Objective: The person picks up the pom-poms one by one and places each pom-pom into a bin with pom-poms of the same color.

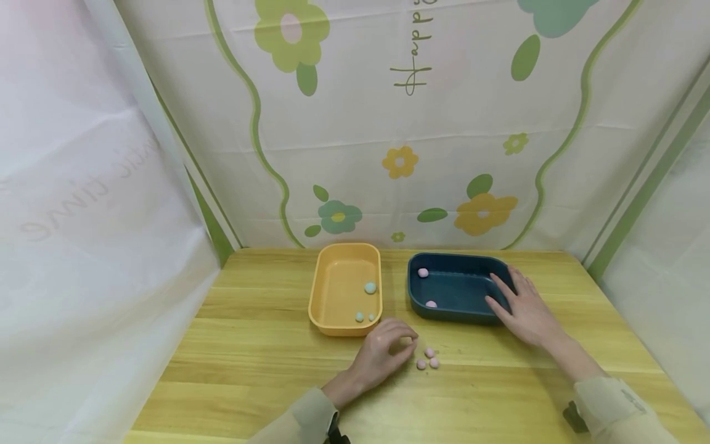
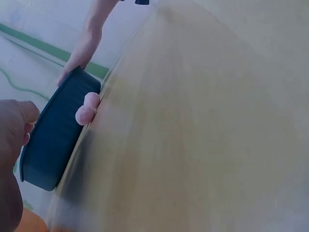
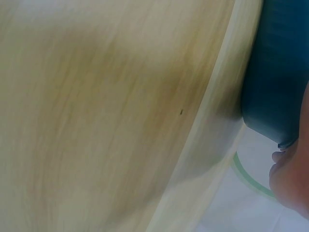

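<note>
My left hand (image 1: 383, 351) is over the table in front of the yellow tray, its fingers curled and the thumb near the index fingertip. I cannot tell whether something small sits between those fingertips. Just right of it, several pink balls (image 1: 434, 363) lie close together on the wood. The right hand (image 1: 527, 311) rests at the right end of a dark blue tray (image 1: 463, 316), fingers spread and fairly straight, some reaching over the rim. Inside that tray are two pink balls, one at the back left (image 1: 423, 272) and one at the front left (image 1: 431, 304).
A yellow tray (image 1: 338, 290) stands left of the blue one and holds several pale green balls (image 1: 370, 288) of different sizes. The wooden table (image 1: 249, 364) ends at a printed cloth (image 1: 355, 123) behind, with white cloth hanging on both sides.
</note>
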A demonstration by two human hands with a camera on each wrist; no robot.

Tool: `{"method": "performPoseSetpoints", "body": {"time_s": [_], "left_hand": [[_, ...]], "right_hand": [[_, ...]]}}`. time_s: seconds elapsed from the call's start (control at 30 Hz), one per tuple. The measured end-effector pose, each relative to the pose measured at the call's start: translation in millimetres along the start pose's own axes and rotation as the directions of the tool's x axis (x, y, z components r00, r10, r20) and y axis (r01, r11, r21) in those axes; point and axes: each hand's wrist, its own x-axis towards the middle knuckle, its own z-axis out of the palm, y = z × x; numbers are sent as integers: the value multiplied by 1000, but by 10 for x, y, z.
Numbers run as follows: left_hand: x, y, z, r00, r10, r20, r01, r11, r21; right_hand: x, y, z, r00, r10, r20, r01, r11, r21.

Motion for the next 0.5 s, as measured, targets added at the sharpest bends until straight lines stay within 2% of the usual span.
{"method": "performPoseSetpoints", "body": {"time_s": [0.23, 0.5], "left_hand": [[155, 27, 31, 995, 75, -61, -74, 997, 21], [379, 75, 46, 993, 78, -87, -74, 996, 50]], "right_hand": [[-2, -5, -7, 1000, 6, 3, -6, 1000, 0], [-1, -18, -18, 1000, 8, 10, -8, 1000, -1]]}}
